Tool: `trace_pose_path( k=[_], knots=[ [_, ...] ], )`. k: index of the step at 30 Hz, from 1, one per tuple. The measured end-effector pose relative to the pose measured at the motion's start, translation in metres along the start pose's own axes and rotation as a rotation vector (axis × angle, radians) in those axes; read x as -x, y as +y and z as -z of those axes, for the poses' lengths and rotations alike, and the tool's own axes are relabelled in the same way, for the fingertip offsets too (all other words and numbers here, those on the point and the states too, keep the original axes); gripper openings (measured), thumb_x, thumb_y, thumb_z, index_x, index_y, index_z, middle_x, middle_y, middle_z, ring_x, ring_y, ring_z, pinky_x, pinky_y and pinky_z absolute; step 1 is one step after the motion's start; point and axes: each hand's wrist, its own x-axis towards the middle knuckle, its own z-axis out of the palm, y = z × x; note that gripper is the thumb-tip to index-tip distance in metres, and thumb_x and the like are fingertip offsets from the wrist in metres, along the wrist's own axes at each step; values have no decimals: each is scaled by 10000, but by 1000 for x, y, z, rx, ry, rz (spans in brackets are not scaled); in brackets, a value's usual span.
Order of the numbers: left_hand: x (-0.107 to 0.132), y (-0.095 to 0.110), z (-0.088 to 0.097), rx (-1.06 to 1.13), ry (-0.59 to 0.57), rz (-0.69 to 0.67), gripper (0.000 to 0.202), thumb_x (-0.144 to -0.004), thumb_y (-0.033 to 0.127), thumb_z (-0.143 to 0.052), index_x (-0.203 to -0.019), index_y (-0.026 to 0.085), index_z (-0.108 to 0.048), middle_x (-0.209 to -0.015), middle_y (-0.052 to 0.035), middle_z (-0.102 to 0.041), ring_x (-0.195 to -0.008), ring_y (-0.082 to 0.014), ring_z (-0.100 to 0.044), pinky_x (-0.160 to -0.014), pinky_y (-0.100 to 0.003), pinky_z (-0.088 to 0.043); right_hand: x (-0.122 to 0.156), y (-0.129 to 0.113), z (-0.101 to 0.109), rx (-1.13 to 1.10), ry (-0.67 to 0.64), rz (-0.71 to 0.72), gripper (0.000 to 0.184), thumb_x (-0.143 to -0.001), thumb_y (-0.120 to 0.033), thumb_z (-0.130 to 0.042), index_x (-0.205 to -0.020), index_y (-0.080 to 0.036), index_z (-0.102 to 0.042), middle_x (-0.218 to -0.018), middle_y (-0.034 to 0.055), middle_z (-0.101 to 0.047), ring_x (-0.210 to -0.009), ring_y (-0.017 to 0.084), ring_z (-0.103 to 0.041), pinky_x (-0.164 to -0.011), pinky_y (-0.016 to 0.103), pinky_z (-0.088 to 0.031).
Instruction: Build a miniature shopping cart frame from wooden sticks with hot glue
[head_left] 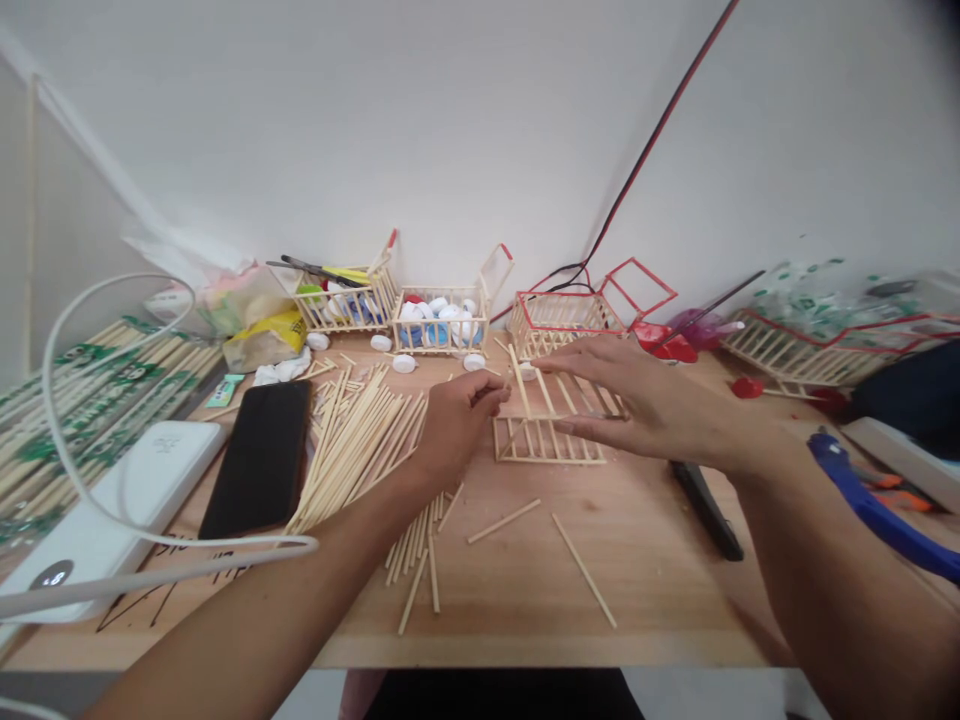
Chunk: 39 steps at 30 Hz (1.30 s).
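Note:
A small frame of thin wooden sticks stands on the table between my hands, with slats along its near side and more sticks rising behind. My right hand reaches over its right part, fingers stretched out and thumb apart; whether it touches the sticks is hard to tell. Just left of the frame is my left hand, its thumb and fingertips pinched together. What sits in that pinch, if anything, is too small to make out. Cut sticks lie in a loose pile left of my left hand.
A black phone and a white power bank with a cable lie left. Stick carts holding bottle caps line the wall, beside a red-edged basket. A black cutter and blue-handled pliers are on the right.

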Motion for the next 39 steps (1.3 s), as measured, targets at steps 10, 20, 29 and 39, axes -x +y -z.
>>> trace_pose_path(
  k=[10,20,29,39],
  knots=[
    [0,1,0,-6,4,-10,144,-807,181,-548,-729,170,-669,-644,33,-599,-650,-116,-537,-647,-241,-373,-4,2,0,7,-8,19,569,-866,-530,-540,-1351,-234,-503,-1271,113,-590,-1173,289,-537,-981,472,-429],
    [0,1,1,-16,-4,-9,172,-809,156,-526,-752,168,-687,-674,19,-631,-663,-122,-550,-657,-245,-387,-6,1,0,12,-28,22,557,-871,-527,-531,-1346,-237,-504,-1266,113,-591,-1171,287,-536,-982,477,-427],
    [1,2,1,-12,-11,-13,166,-816,169,-528,-734,171,-672,-695,16,-642,-673,-124,-555,-664,-243,-395,-7,5,-2,-8,-32,30,562,-865,-523,-541,-1363,-268,-489,-1259,109,-592,-1161,294,-540,-965,497,-433],
    [1,3,2,-35,-7,-6,163,-816,173,-533,-727,174,-669,-651,29,-609,-659,-119,-546,-655,-237,-384,-8,7,-2,-19,-46,30,570,-858,-522,-557,-1352,-244,-502,-1265,114,-588,-1164,291,-539,-968,479,-432]
  ],
)
